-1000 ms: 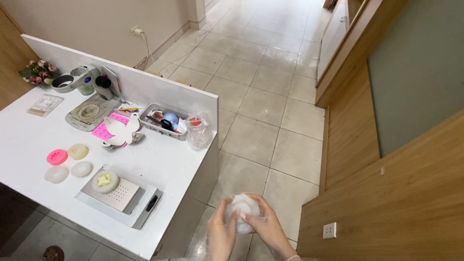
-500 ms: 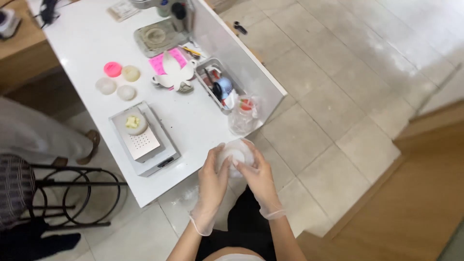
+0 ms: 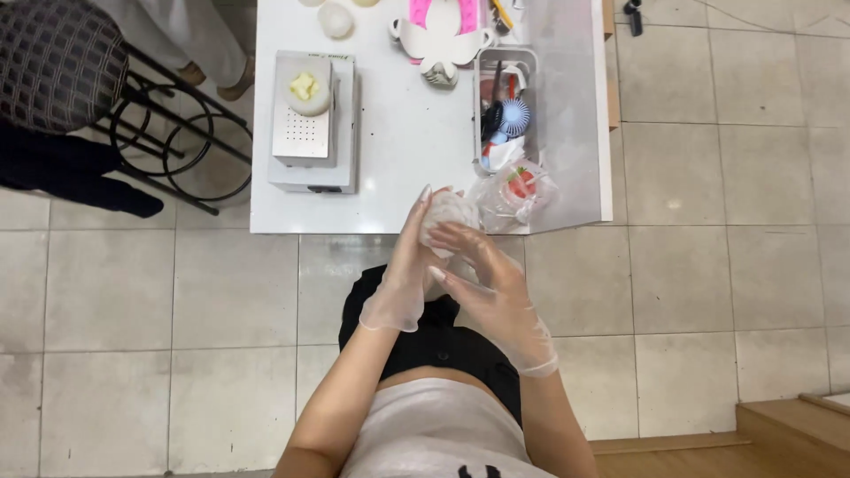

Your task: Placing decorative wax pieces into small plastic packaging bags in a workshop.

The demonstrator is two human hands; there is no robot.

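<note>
At the near edge of the white worktop [image 3: 390,190] I had both gloved hands wrapped round a pale, lumpy white ball [image 3: 447,212]. My left hand [image 3: 403,270] cupped it from the left with fingers closed against it, and my right hand [image 3: 491,283] lay curled over its near side, so the two were clamped together on it. Half a second before, the ball had hung off the worktop's corner over the floor; now it sat above the near edge, and my view had swung to look straight down. I judged that the kneading had been carried back to the worktop.

Just right of the ball stood a clear crinkled bag [image 3: 518,190] with something red inside, touching a grey tray [image 3: 505,97] of small tools. Farther left lay a flat grey machine [image 3: 314,124] carrying a round dish [image 3: 308,91] of yellow pieces. At the far edge a pink sheet [image 3: 416,11] showed under a white flower-shaped piece [image 3: 441,40]. Any labels were too small to read.
</note>
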